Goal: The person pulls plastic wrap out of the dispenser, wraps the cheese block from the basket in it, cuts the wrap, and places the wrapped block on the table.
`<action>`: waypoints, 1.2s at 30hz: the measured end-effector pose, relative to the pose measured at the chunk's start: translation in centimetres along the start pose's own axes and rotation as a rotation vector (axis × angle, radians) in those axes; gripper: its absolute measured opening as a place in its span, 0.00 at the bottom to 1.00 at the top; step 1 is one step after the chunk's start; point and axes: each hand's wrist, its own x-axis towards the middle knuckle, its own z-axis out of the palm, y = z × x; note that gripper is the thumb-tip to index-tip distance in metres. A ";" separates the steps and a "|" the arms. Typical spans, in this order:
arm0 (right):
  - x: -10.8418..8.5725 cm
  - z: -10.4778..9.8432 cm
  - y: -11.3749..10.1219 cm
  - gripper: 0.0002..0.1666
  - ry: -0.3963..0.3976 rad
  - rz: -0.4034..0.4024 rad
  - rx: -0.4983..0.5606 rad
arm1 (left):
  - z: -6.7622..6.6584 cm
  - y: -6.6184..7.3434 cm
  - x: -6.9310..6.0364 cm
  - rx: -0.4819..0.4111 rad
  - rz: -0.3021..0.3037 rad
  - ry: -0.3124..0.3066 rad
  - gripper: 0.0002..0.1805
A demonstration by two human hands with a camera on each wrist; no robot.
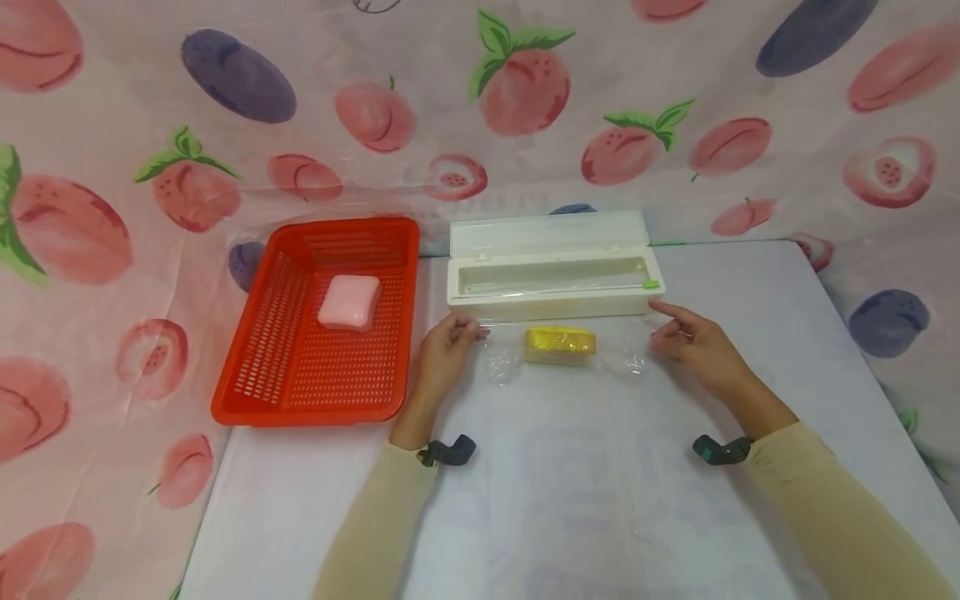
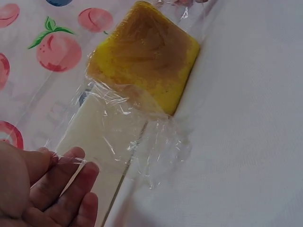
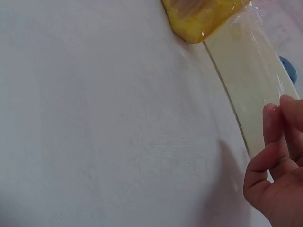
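A yellow, rounded block (image 1: pixel 560 342) with a brownish face in the left wrist view lies on clear cling film (image 2: pixel 116 120), which covers it and spreads to both sides. My left hand (image 1: pixel 447 346) pinches the film's left edge between thumb and fingertips. At the opposite edge, my right hand (image 1: pixel 697 346) pinches the film with thumb and finger, as the right wrist view shows. Just behind the block stands a long white cling film dispenser (image 1: pixel 555 308), its lid (image 1: pixel 547 233) raised and a small green slider (image 1: pixel 651 284) at its right end.
To the left, a red plastic basket (image 1: pixel 315 417) holds a pink, soap-like block (image 1: pixel 349 302). White cloth (image 1: pixel 577 500) covers the table. A fruit-patterned sheet (image 1: pixel 420 75) hangs behind it and shows at both sides.
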 end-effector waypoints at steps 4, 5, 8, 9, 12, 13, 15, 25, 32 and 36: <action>-0.4 -0.5 -0.1 0.33 0.002 -0.033 0.003 | -0.3 0.3 -0.2 -0.014 -0.016 -0.031 0.07; -0.6 -0.6 -0.2 0.32 -0.004 -0.037 0.004 | -0.3 0.3 -0.2 -0.022 -0.015 -0.036 0.07; -0.9 -0.7 -0.5 0.30 -0.016 -0.059 0.047 | -0.5 0.4 -0.3 -0.036 -0.010 -0.047 0.07; -1.0 -0.7 -0.6 0.31 -0.018 -0.070 0.066 | -0.5 0.4 -0.3 -0.036 -0.009 -0.049 0.07; -1.3 -0.8 -0.7 0.31 -0.020 -0.103 0.119 | -0.5 0.4 -0.4 -0.045 -0.008 -0.059 0.07; -1.3 -0.8 -0.7 0.30 -0.020 -0.109 0.126 | -0.5 0.5 -0.4 -0.045 -0.009 -0.062 0.07; -1.4 -0.9 -0.6 0.30 -0.025 -0.121 0.149 | -0.5 0.5 -0.5 -0.051 -0.006 -0.065 0.07; -1.3 -0.8 0.0 0.28 -0.025 -0.094 0.194 | -0.4 0.9 -0.7 -0.100 0.010 -0.080 0.07; -1.8 -0.9 -0.3 0.29 -0.042 -0.067 0.163 | -0.6 0.8 -1.2 -0.123 0.031 -0.101 0.07; -2.0 -0.8 -0.4 0.27 -0.050 -0.065 0.206 | -0.6 0.8 -1.4 -0.131 0.038 -0.122 0.08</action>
